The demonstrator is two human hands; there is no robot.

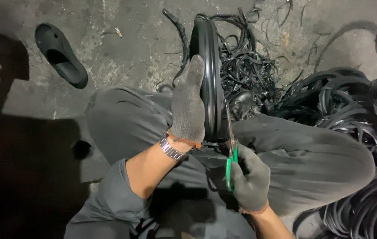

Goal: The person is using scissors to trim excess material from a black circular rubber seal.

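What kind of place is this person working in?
Probably a small workshop for cutting rubber. The floor is rough, stained concrete, heaps of black rubber strips lie around, and the gloved right hand holds green-handled scissors against a black ring.
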